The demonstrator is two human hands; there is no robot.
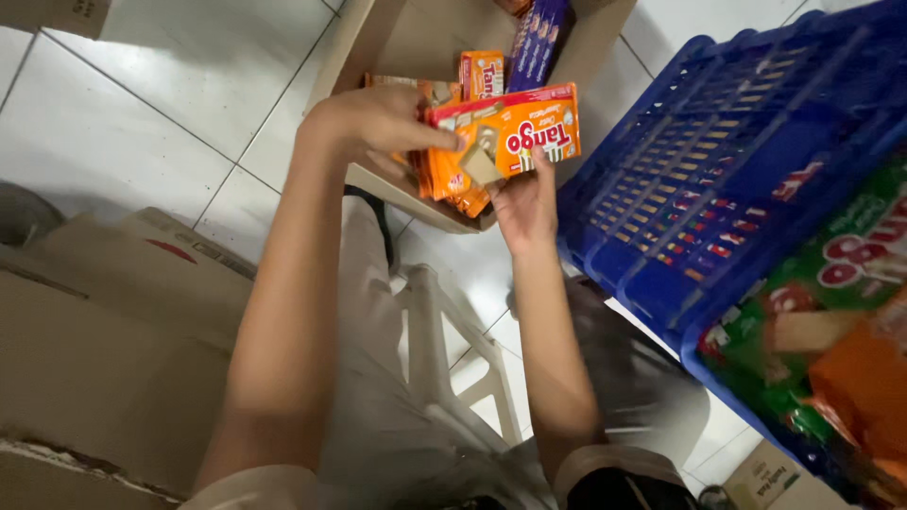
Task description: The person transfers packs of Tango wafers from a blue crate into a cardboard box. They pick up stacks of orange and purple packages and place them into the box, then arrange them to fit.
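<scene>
Both grips clamp the orange snack pack [505, 137] at upper centre, left hand [373, 123] on its left end, right hand [527, 203] beneath, long axis running left-right above the open carton [397, 42].

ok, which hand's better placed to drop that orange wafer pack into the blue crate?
Right, probably. The right hand holds the orange wafer pack from below, on the side nearest the blue crate. The left hand grips the pack's far end, over the cardboard box.

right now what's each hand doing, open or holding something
Left hand: closed on the stack of orange snack packs, grip on its left end.
Right hand: fingers under the same stack, supporting its lower edge.
</scene>
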